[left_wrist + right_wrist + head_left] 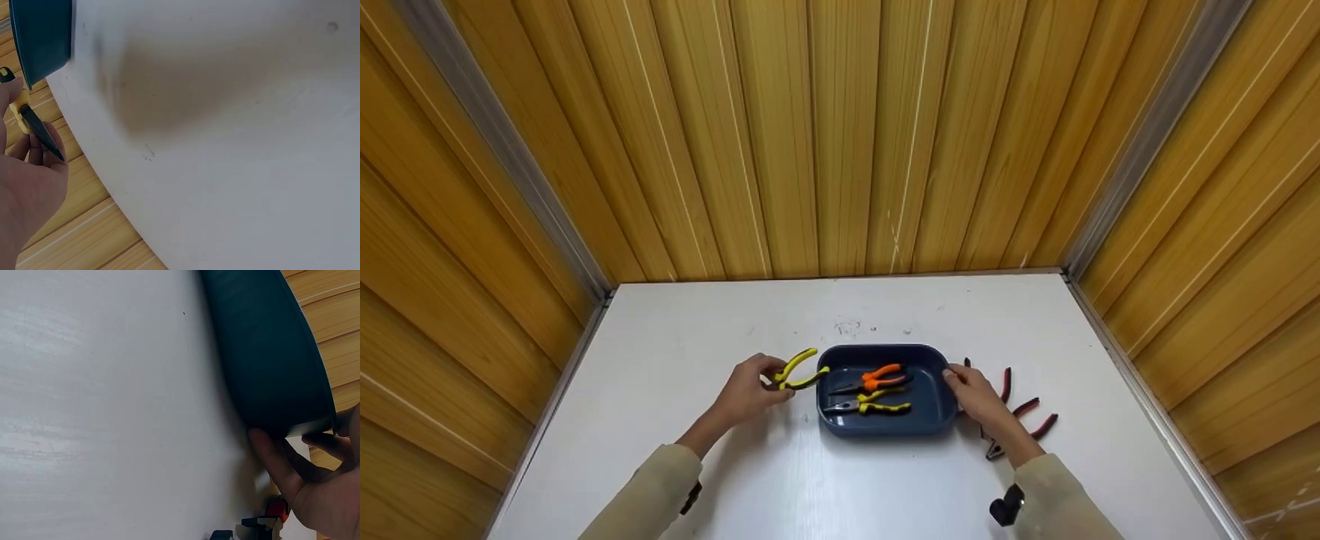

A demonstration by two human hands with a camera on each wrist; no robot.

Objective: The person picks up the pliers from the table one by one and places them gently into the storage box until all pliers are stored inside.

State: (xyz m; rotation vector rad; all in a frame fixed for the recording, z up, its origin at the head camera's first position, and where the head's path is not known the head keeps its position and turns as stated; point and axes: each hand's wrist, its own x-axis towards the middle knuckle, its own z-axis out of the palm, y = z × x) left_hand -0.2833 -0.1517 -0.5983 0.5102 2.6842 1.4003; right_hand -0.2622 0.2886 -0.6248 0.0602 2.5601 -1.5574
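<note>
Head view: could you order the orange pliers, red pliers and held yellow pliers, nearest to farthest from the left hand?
1. Held yellow pliers: in the left hand.
2. Orange pliers: inside the tray.
3. Red pliers: by the right hand.

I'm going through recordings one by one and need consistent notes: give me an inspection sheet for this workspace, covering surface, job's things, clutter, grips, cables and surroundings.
Surface: white tabletop, small dark marks toward the back.
Job's things: dark blue tray containing orange-handled pliers and yellow-handled pliers; red-handled pliers right of it, partly hidden by the right arm.
Clutter: nothing seen.
Left grip: holds another yellow pair, handles toward the tray.
Right grip: holds the tray's right end.
Cables: nothing seen.
Surroundings: wood-patterned panels on three sides, grey corner strips.
</note>
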